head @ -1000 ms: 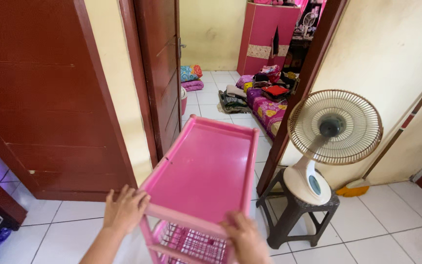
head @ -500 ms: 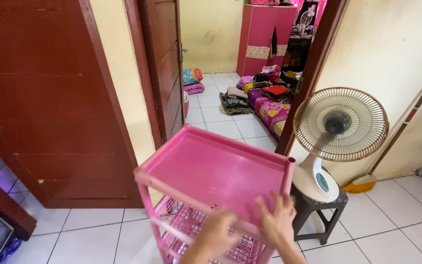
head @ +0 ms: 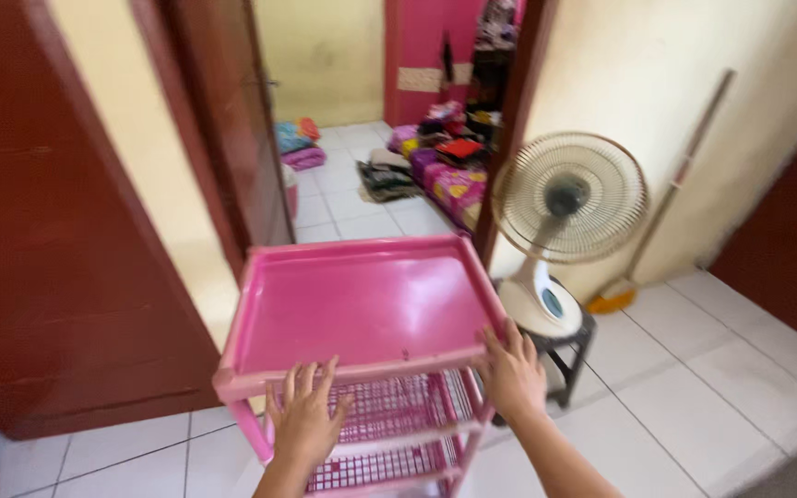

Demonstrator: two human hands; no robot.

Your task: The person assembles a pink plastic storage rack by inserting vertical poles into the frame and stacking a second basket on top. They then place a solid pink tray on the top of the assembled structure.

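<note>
Two hands hold a pink rack (head: 362,314) at its near edge. The left hand (head: 304,417) has its fingers hooked over the front rim. The right hand (head: 512,373) grips the right front corner. The rack stands on the white tile floor (head: 712,369), right in front of an open doorway (head: 362,138). It is not through the doorway yet. A fan (head: 566,207) sits on a small dark stool (head: 569,355) just beside it. A broom (head: 666,207) leans on the wall.
</note>
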